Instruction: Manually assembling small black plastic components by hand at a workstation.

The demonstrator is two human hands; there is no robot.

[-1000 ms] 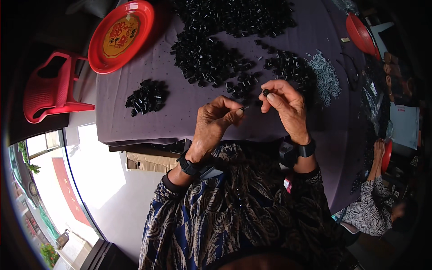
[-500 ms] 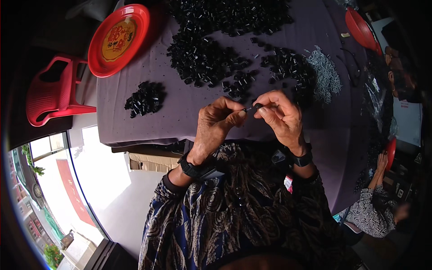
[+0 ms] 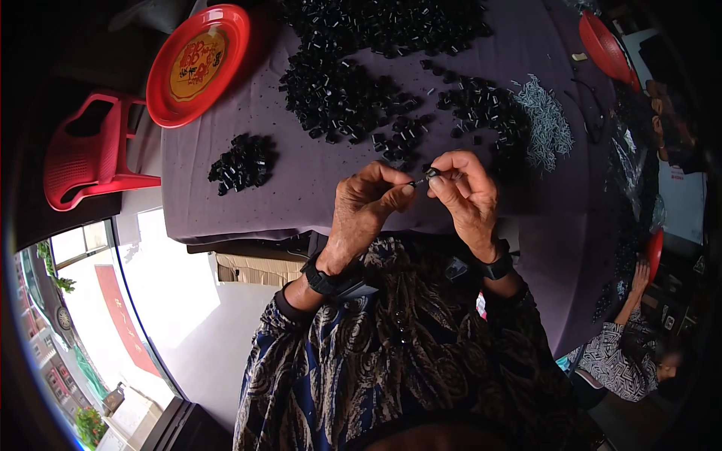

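A small black plastic cylindrical part point(image 3: 434, 174) with a thin metal pin sits above the desk's point(image 3: 301, 188) near edge, pinched between both hands: left hand point(image 3: 366, 203) grips the pin, right hand point(image 3: 465, 192) the part. Loose black parts point(image 3: 353, 98) lie beyond.

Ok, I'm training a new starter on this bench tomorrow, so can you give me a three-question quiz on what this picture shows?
1. True or false: the left hand and the right hand meet at one small black plastic piece with a thin pin.
2. Which lies nearest the person's left on the purple tablecloth? A: the small separate heap of black pieces; B: the pile of thin grey metal pins; C: the big spread of black pieces.
3. What sits on the cloth's far left corner?

Key: 1 true. 2 A. 3 a round red plastic tray with a yellow centre.
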